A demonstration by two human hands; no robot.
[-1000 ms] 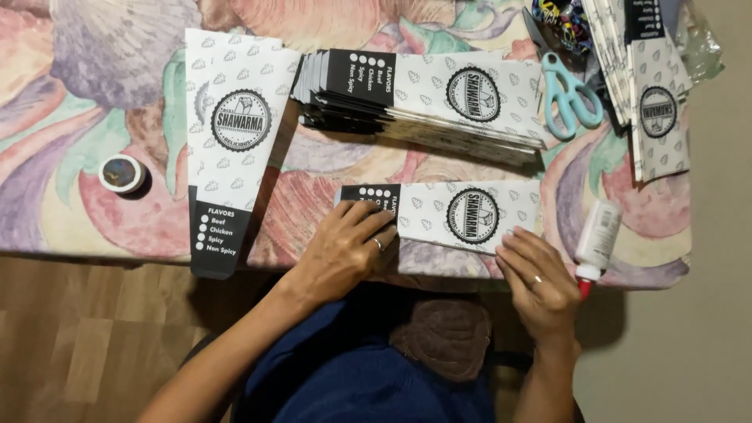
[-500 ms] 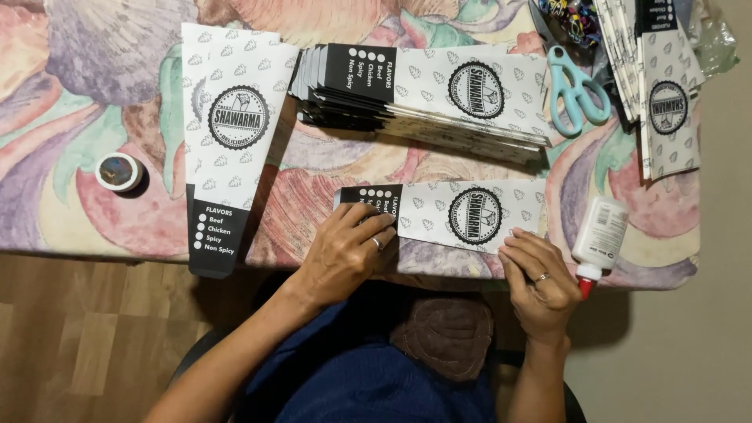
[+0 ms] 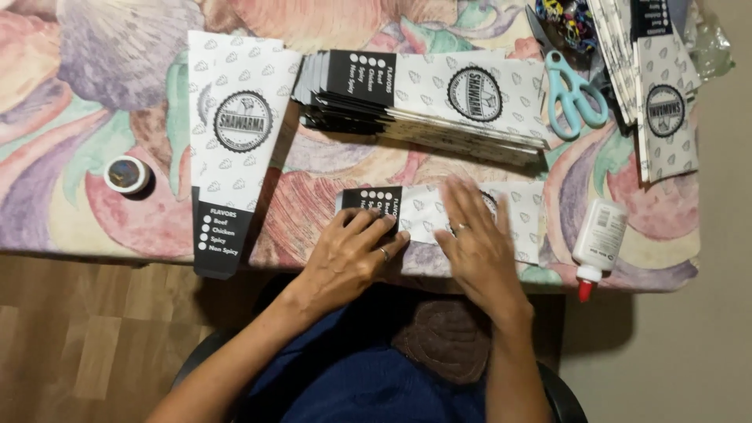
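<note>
A folded white paper sleeve (image 3: 423,219) with a black end and a round black emblem lies at the table's near edge. My left hand (image 3: 348,254) presses flat on its black left end, fingers spread, a ring on one finger. Flat over the sleeve's middle lies my right hand (image 3: 474,243), hiding the emblem, also with a ring. Neither hand grips anything. Just beyond sits a stack of the same folded sleeves (image 3: 439,102).
An unfolded printed sheet (image 3: 235,141) lies at the left, overhanging the table edge. A small round tin (image 3: 127,174) sits far left. Teal scissors (image 3: 576,94), more sheets (image 3: 658,86) and a white glue bottle (image 3: 599,239) with a red tip are at the right.
My right hand has slid left from the sleeve's right end onto its middle, covering the emblem. The left hand has stayed on the black end.
</note>
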